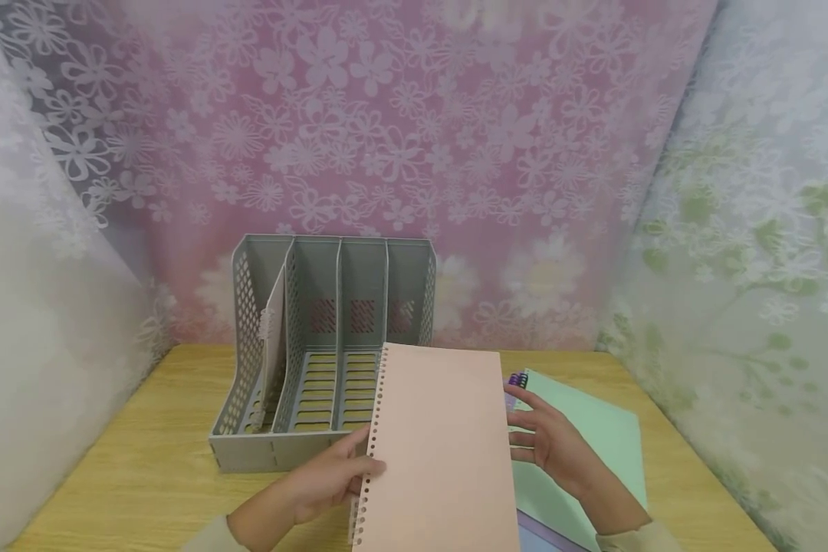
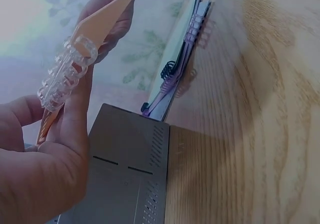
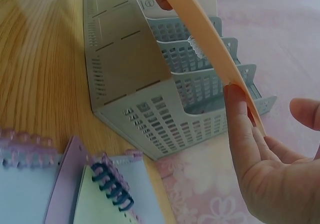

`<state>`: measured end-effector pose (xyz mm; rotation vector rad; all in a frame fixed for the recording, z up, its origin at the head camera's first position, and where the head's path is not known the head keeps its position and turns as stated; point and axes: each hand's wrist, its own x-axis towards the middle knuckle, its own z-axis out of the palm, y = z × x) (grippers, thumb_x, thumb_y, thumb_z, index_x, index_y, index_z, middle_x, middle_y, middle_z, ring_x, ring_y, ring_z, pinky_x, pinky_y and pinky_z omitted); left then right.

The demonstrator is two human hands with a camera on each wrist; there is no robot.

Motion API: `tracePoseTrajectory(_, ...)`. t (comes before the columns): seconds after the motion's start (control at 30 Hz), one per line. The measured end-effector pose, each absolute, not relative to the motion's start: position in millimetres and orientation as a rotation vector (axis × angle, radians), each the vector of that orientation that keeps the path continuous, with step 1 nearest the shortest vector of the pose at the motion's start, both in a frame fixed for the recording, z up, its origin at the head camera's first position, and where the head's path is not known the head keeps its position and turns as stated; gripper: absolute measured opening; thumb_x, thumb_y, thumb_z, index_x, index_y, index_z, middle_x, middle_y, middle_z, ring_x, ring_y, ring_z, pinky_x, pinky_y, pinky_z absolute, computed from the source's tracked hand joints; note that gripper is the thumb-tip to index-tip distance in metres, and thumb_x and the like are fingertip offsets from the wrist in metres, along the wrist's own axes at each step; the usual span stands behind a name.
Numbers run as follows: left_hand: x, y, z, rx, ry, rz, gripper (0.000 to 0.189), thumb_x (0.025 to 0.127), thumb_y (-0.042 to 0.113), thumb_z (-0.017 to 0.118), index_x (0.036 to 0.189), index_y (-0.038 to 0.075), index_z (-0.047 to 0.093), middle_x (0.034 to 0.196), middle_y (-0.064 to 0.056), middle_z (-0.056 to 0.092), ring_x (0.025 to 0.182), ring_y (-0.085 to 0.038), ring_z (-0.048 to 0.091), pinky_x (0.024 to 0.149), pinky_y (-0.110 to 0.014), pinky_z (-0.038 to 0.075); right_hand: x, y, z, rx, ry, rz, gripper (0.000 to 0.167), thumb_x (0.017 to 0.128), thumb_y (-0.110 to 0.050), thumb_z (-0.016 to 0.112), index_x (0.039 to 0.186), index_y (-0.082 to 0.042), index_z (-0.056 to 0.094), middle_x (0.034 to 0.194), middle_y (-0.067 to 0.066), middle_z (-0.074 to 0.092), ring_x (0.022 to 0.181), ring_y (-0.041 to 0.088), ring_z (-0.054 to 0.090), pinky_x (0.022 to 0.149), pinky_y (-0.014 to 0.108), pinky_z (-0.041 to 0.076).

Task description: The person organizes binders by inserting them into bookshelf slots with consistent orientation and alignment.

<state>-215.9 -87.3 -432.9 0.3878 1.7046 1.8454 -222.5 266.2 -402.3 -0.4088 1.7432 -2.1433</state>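
Observation:
A peach loose-leaf notebook is held up in front of the grey file organizer. My left hand pinches its left, hole-punched edge, thumb on the cover. Clear plastic rings bind that edge in the left wrist view. On the other side, my right hand has its fingers extended against the notebook's right edge, with the thumb held away from it. The organizer has several upright compartments, and a white ring-bound notebook leans in the leftmost one. The peach notebook covers the organizer's lower right part.
To the right on the wooden table lies a pile of notebooks, a mint-green one on top. Purple covers and dark rings show in the pile. Flowered cloth hangs behind and at both sides.

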Motion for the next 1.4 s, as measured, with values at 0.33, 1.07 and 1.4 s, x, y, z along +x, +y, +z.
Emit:
tracePoseTrajectory(0.33,-212.3,-98.0,-437.6,0.409,1.66,1.868,0.071,0.096,0.018,0.057,0.153,0.006,0.017,0.101,-0.014,0.072,0.082,-0.019,0.07,0.076,-0.035,0.058,-223.8,257.1,-400.3,-0.514,1.695,-2.121,0.053,0.106,-0.012,0.032,0.154,-0.005,0.011,0.118,0.006,0.067,0.098,0.023,0.069,0.087,0.038,0.055)
tracePoseTrajectory(1.07,-211.6,-126.6,-433.8,0.4,1.741,1.876,0.07,0.099,0.025,0.055,0.154,0.005,0.017,0.098,-0.006,0.072,0.083,-0.015,0.068,0.08,-0.035,0.055,-231.7,231.7,-394.8,-0.528,1.723,-2.091,0.054,0.106,-0.015,0.035,0.155,-0.003,0.012,0.118,0.006,0.067,0.097,0.023,0.069,0.086,0.038,0.056)
tracePoseTrajectory(1.4,-211.3,-138.2,-430.1,0.45,1.725,1.892,0.066,0.1,0.024,0.054,0.153,0.006,0.019,0.103,-0.009,0.072,0.082,-0.016,0.07,0.074,-0.033,0.057,-237.7,219.3,-391.9,-0.498,1.71,-2.105,0.058,0.105,-0.014,0.039,0.156,-0.007,0.011,0.117,0.007,0.067,0.092,0.021,0.07,0.084,0.039,0.057)
